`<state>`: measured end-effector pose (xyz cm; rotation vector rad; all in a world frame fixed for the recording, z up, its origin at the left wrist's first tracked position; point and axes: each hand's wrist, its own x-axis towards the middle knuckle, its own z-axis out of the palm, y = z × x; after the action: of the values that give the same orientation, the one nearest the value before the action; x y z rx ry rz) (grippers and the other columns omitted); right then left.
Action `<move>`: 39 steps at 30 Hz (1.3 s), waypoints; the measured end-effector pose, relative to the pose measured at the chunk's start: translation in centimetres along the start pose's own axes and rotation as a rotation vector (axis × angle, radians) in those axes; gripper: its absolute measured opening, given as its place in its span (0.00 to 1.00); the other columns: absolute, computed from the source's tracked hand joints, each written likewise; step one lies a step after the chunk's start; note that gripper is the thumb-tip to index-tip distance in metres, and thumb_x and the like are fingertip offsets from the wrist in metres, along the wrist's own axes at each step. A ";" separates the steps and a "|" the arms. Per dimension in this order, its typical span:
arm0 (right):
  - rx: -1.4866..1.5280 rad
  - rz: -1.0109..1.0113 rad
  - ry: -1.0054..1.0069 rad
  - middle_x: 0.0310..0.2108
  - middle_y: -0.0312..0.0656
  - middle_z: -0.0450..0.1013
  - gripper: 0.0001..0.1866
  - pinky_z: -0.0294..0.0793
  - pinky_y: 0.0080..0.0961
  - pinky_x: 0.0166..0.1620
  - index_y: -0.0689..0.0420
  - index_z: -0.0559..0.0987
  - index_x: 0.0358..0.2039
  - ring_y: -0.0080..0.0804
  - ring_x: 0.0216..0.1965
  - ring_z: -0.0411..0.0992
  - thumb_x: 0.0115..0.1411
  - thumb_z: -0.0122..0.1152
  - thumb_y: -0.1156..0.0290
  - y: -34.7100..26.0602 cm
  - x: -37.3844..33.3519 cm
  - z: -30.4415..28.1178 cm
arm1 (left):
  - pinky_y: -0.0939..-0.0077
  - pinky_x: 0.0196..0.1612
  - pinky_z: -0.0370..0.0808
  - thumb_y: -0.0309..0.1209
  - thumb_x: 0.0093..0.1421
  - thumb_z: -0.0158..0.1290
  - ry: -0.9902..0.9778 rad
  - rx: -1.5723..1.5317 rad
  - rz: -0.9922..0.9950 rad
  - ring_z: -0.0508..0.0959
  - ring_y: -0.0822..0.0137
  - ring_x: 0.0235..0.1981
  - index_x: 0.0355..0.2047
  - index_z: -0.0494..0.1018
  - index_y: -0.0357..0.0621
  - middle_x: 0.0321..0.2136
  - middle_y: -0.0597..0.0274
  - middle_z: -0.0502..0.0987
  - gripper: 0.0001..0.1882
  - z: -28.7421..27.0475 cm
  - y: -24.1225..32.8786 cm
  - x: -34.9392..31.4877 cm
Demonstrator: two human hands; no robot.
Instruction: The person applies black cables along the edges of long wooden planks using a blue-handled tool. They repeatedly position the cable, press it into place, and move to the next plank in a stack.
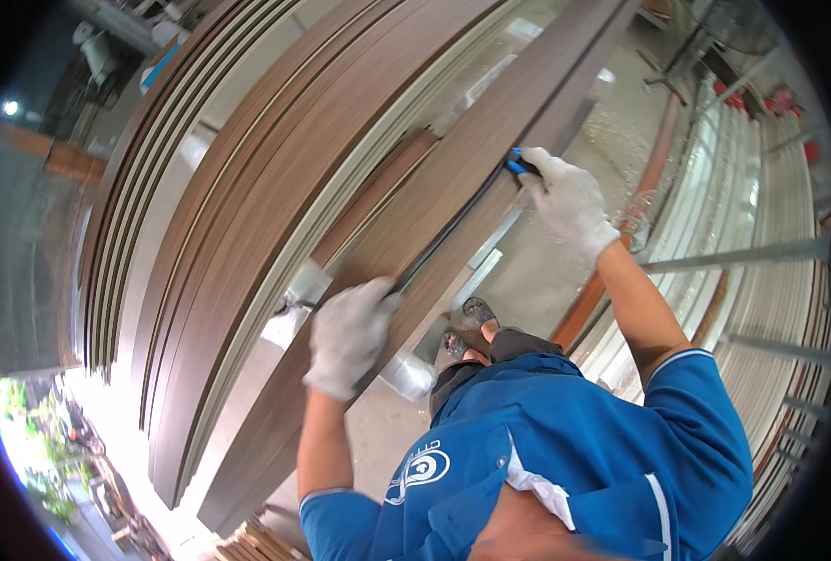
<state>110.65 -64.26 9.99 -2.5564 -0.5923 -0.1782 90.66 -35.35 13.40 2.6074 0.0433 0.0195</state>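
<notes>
A long brown wood-grain board (453, 187) runs diagonally before me, lower left to upper right. Along its length lies a black strip (453, 224), which looks like a rubber seal. My left hand (350, 338), in a white glove, is closed at the strip's lower end; its fingertips are partly hidden, but the strip runs into them. Farther up the board, my gloved right hand (570, 201) grips a small tool with blue handles (518, 161), its tip at the strip. Most of the tool is covered by the glove, so its kind is unclear.
More wood-grain boards (275, 187) lie side by side to the left. Long pale profiles (715, 224) rest on a metal rack (743, 257) at the right. My feet (467, 332) stand on the floor beside the board. Clear plastic wrap (406, 377) hangs below it.
</notes>
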 end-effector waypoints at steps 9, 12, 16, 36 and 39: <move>0.059 -0.091 0.025 0.37 0.51 0.81 0.16 0.77 0.49 0.40 0.50 0.77 0.55 0.55 0.39 0.80 0.68 0.62 0.64 2.5 1.5 0.9 | 0.62 0.48 0.79 0.36 0.65 0.58 -0.145 -0.519 -0.233 0.84 0.53 0.44 0.51 0.79 0.36 0.41 0.48 0.84 0.19 -3.1 3.1 -8.6; 0.051 -0.121 0.008 0.37 0.51 0.81 0.17 0.78 0.49 0.40 0.50 0.76 0.55 0.56 0.38 0.80 0.68 0.62 0.64 2.6 1.4 1.1 | 0.64 0.46 0.80 0.38 0.63 0.61 -0.534 -0.749 -0.231 0.84 0.56 0.42 0.49 0.82 0.38 0.41 0.51 0.84 0.19 -2.3 6.7 -9.8; 0.073 -0.075 0.041 0.37 0.52 0.81 0.16 0.78 0.50 0.39 0.50 0.76 0.55 0.57 0.38 0.80 0.68 0.62 0.64 1.9 1.0 1.1 | 0.66 0.39 0.78 0.28 0.56 0.66 -0.116 -0.177 -0.124 0.82 0.54 0.33 0.47 0.82 0.37 0.35 0.49 0.83 0.18 -3.5 2.3 -10.1; -0.231 0.300 -0.004 0.45 0.56 0.81 0.15 0.77 0.55 0.50 0.49 0.74 0.55 0.59 0.50 0.79 0.73 0.54 0.58 -4.3 -0.5 2.3 | 0.63 0.34 0.77 0.31 0.65 0.62 0.070 -0.176 -0.257 0.83 0.53 0.29 0.38 0.80 0.40 0.29 0.48 0.82 0.07 -7.0 -9.2 -17.5; -0.271 0.329 -0.002 0.46 0.56 0.81 0.15 0.77 0.54 0.51 0.50 0.74 0.55 0.59 0.50 0.79 0.73 0.53 0.58 -4.6 -0.4 2.3 | 0.59 0.35 0.78 0.33 0.63 0.64 -0.012 -0.176 -0.091 0.83 0.49 0.30 0.38 0.81 0.42 0.30 0.50 0.83 0.08 -5.4 -9.1 -19.5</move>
<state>108.28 -59.65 9.95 -2.8702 -0.1472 -0.1487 70.80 -25.41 13.33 2.4268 0.1490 -0.0237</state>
